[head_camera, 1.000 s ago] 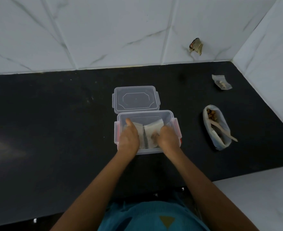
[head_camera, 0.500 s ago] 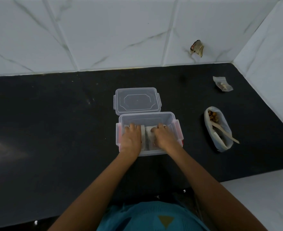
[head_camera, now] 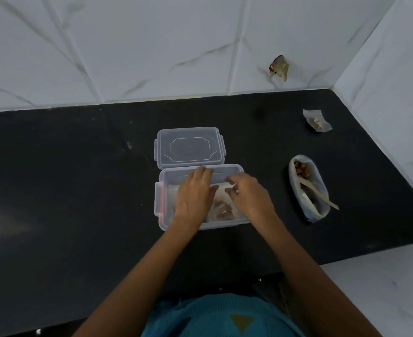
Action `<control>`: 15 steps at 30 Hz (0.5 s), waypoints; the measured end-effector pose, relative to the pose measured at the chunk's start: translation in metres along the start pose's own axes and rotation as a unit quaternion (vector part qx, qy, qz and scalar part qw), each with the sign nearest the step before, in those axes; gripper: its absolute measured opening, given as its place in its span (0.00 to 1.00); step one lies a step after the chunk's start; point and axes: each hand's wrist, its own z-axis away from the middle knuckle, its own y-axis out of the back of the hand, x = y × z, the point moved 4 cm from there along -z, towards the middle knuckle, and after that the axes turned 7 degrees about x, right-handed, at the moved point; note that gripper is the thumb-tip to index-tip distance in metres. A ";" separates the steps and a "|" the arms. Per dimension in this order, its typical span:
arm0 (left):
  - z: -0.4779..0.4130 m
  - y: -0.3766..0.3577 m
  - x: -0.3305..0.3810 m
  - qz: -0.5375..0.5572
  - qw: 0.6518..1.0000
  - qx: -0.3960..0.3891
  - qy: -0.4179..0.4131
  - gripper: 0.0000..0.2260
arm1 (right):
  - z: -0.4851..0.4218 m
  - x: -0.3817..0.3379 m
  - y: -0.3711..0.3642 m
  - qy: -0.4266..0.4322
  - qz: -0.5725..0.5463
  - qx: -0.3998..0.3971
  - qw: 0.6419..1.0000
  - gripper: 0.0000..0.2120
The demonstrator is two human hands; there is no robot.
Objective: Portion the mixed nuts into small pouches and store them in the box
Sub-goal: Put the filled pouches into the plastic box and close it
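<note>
On the black counter (head_camera: 79, 190), the left hand (head_camera: 192, 194) lies flat on filled pouches (head_camera: 221, 211) inside the clear box (head_camera: 157, 205). The right hand (head_camera: 250, 194) pinches one pouch edge (head_camera: 226, 188). The nut bag (head_camera: 318, 190) stands right.

Left grip (head_camera: 194, 190) reached to far wall of box (head_camera: 176, 175); right grip (head_camera: 250, 194) rose, now pinching pouches (head_camera: 222, 211).

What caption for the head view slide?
Left hand presses, right hand pinches nut pouches in the open box; lid behind.

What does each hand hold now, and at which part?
The right hand pinches a pouch by its top edge; the left hand lies flat, holding nothing.
</note>
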 end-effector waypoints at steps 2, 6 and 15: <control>-0.006 -0.003 0.014 0.032 0.999 0.011 -0.009 0.23 | -0.001 0.015 0.016 -0.022 -0.027 0.039 0.999 0.13; -0.019 -0.026 0.033 -0.008 0.998 -0.059 0.000 0.31 | -0.010 0.055 0.037 -0.063 -0.036 0.069 0.995 0.12; -0.033 -0.067 0.054 -0.113 0.987 -0.118 0.000 0.34 | -0.059 0.159 0.050 -0.120 -0.098 0.142 0.978 0.09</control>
